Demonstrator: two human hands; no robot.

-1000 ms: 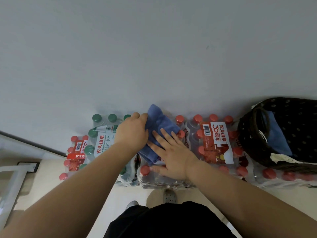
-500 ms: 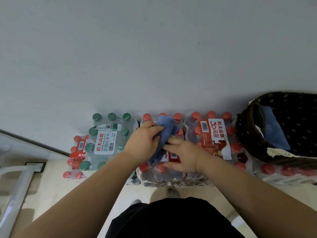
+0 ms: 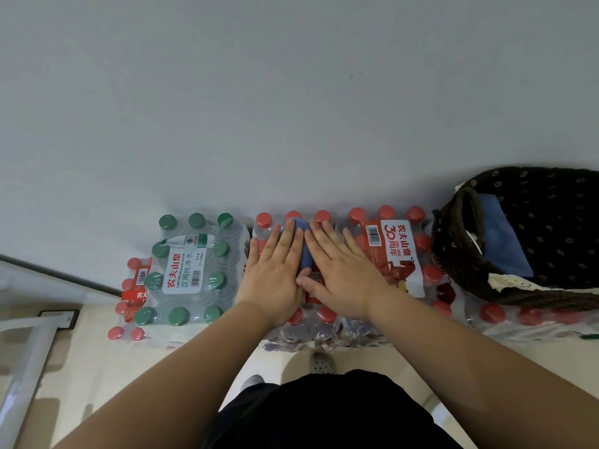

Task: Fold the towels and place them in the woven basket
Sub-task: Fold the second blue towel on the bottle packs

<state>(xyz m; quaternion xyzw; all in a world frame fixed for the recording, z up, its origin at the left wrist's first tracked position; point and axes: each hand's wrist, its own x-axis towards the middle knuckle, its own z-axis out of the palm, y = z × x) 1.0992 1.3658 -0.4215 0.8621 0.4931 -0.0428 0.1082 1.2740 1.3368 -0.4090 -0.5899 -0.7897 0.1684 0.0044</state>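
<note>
Left hand point(image 3: 275, 273), right hand point(image 3: 340, 273) flat, fingers straight, pressing folded towel point(image 3: 304, 254) on bottle pack point(image 3: 324, 315), left of basket point(image 3: 453, 251). Best: firm even press along crease, caps bumpy beneath; keep edges square before lifting toward basket.

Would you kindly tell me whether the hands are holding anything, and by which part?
Nothing is gripped: the left hand and the right hand lie flat and uncurled, pressing down on the top of the folded blue towel.

Towel point(image 3: 305, 254) mostly hidden under left hand point(image 3: 275, 277), right hand point(image 3: 343, 277); basket point(image 3: 453, 254) cut at edge.
</note>
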